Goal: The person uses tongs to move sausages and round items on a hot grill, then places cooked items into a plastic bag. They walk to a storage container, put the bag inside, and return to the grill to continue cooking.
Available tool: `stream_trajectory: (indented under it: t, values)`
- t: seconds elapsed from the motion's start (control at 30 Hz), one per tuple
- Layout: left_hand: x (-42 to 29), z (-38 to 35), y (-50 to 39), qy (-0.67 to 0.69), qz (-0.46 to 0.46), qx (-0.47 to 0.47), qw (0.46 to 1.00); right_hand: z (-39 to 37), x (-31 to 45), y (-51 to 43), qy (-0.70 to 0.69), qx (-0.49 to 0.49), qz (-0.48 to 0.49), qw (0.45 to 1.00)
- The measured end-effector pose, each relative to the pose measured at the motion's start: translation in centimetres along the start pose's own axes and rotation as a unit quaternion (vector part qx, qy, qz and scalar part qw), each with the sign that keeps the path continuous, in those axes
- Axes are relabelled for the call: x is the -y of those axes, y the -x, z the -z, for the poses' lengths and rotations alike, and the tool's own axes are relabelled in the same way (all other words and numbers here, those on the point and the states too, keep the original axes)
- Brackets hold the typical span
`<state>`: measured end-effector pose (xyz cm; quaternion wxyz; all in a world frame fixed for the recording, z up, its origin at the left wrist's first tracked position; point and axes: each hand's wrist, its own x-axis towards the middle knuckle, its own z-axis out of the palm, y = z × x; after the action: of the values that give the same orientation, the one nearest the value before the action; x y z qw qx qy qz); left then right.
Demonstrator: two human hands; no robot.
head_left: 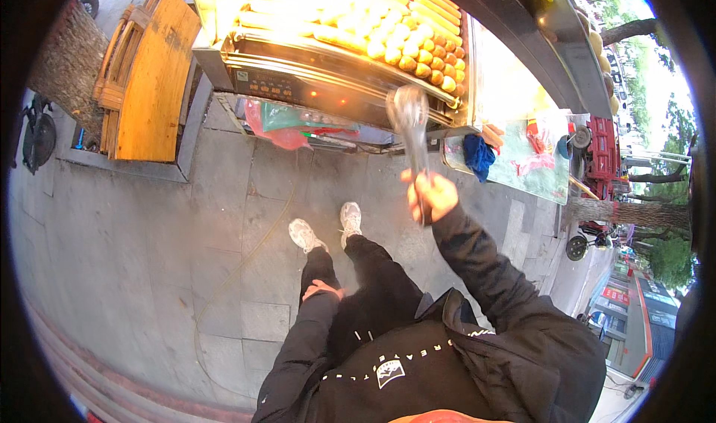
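Note:
My right hand grips the dark handle of metal tongs, whose blurred metal end is raised just in front of the lit roller grill. On the grill, several rows of round browned balls sit at the right, beside long sausages; the left part is washed out by glare. My left hand rests low on my dark trouser leg, away from the grill, partly hidden by the sleeve. No object shows in it, and its fingers are only partly visible.
Plastic bags lie on a shelf under the grill. At right, a glass-topped table bears a blue cloth and packets. A wooden bench stands by a tree at left. A thin hose or cable crosses the paving.

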<state>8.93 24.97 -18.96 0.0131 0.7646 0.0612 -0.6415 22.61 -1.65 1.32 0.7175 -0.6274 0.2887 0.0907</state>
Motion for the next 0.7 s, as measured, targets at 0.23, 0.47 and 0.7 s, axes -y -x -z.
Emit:
stream_trajectory:
  t: [0.23, 0.47, 0.7]
  values:
    - [0.4, -0.5, 0.0, 0.003, 0.011, -0.002, 1.0, 0.0, -3.4, -1.2, -0.075, -0.019, -0.236, 0.969]
    - [0.4, -1.1, -0.4, -0.001, 0.018, -0.021, 1.0, 0.4, -1.7, -2.0, -0.089, 0.0, -0.084, 0.992]
    - [0.2, -1.0, -0.5, 0.037, 0.011, -0.005, 0.999, -0.4, -1.1, -1.7, -0.05, 0.064, -0.049, 0.996]
